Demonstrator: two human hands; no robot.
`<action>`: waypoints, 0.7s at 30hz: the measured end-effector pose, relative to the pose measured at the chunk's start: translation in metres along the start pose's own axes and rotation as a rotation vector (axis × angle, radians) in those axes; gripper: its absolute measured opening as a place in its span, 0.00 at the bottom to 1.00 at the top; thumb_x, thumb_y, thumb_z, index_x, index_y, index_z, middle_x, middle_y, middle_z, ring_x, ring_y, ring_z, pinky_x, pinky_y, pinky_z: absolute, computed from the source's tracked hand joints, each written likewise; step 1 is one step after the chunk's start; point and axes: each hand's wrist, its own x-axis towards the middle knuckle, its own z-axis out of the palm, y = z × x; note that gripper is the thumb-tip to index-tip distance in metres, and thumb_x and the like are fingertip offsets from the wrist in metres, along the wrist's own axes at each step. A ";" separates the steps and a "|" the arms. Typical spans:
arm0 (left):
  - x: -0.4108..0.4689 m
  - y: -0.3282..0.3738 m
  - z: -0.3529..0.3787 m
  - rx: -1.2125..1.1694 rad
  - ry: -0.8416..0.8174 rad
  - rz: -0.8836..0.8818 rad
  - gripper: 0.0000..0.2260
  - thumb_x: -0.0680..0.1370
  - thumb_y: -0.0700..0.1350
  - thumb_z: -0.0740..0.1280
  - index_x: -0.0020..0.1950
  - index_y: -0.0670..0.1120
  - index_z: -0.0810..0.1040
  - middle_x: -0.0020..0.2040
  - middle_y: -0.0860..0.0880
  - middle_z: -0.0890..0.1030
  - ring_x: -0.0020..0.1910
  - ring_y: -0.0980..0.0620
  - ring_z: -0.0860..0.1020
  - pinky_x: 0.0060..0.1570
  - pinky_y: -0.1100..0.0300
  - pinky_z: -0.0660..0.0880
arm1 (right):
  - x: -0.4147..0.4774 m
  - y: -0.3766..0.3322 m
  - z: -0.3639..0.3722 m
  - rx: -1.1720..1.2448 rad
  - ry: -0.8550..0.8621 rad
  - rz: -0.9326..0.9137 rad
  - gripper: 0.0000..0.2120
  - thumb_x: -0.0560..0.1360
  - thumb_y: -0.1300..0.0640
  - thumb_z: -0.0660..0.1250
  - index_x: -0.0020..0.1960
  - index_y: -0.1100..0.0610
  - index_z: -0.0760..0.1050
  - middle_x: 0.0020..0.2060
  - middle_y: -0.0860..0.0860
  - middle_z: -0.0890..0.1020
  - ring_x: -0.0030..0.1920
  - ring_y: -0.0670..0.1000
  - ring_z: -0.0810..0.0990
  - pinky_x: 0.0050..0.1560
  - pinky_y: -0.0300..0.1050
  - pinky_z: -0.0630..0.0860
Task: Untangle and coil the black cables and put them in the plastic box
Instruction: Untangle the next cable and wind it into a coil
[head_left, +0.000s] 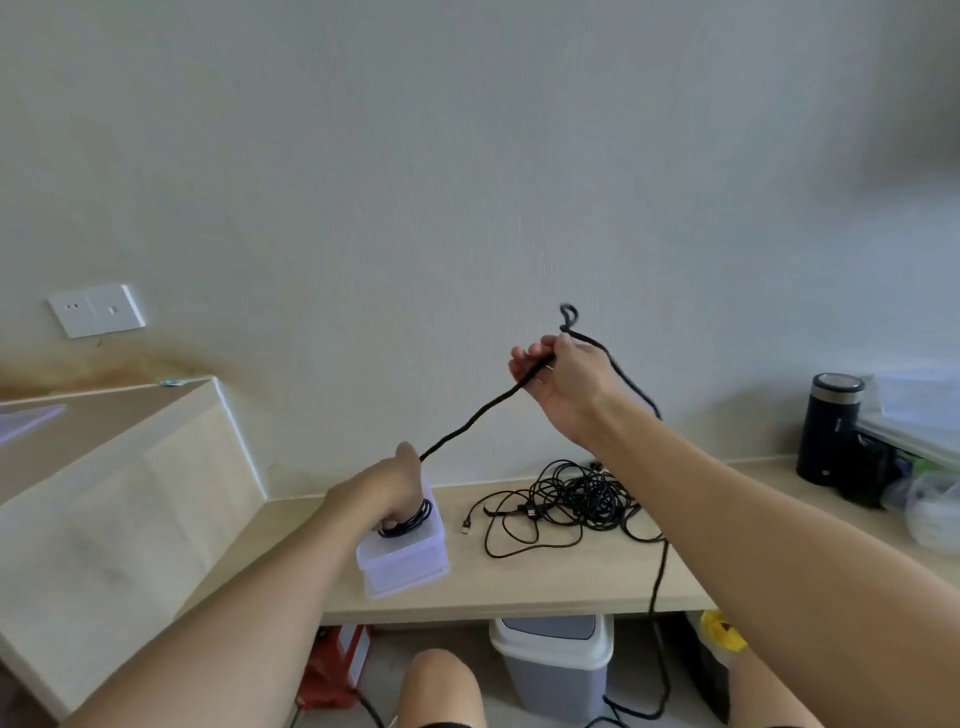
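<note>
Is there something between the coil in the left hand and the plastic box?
Nothing visible. The coil in the left hand is directly over the plastic box, whose top looks open. The same cable runs up to the right hand.

the desk (519, 587) is pale wood and runs along the wall. near its left end a clear box (410, 561) stands close to the front edge. to the right of it, apart, lies a loose tangle of thin black cables (582, 499); a few loops stray toward the front, and 1 plug (466, 527) lies between tangle and box. a thicker cable (656, 587) drops past the front edge to the floor (387, 652). far right, by the wall, a dark flask (828, 431) stands with clear bags (930, 514) just beside it. under the desk, 1 grey bin (556, 660) sits on the floor, a red carton (337, 670) to its left.
</note>
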 end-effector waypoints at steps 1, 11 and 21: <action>0.002 -0.003 0.003 -0.137 -0.027 -0.045 0.13 0.77 0.40 0.50 0.59 0.38 0.63 0.40 0.42 0.81 0.31 0.47 0.74 0.39 0.58 0.72 | 0.000 -0.001 -0.001 0.010 0.006 -0.015 0.14 0.86 0.57 0.49 0.48 0.61 0.68 0.33 0.55 0.72 0.34 0.55 0.77 0.45 0.51 0.80; -0.051 0.063 -0.036 -1.015 -0.633 0.635 0.19 0.83 0.54 0.60 0.56 0.38 0.77 0.40 0.45 0.80 0.37 0.48 0.80 0.44 0.54 0.80 | -0.015 0.008 0.003 -0.374 -0.252 0.066 0.15 0.85 0.56 0.51 0.43 0.56 0.69 0.29 0.49 0.74 0.45 0.53 0.82 0.53 0.48 0.70; -0.044 0.079 -0.015 -1.060 -0.282 0.382 0.14 0.86 0.49 0.54 0.49 0.45 0.76 0.28 0.52 0.63 0.23 0.56 0.57 0.24 0.66 0.52 | -0.018 -0.008 0.009 -0.576 0.026 -0.144 0.16 0.85 0.50 0.52 0.57 0.61 0.71 0.47 0.57 0.77 0.42 0.56 0.81 0.49 0.53 0.82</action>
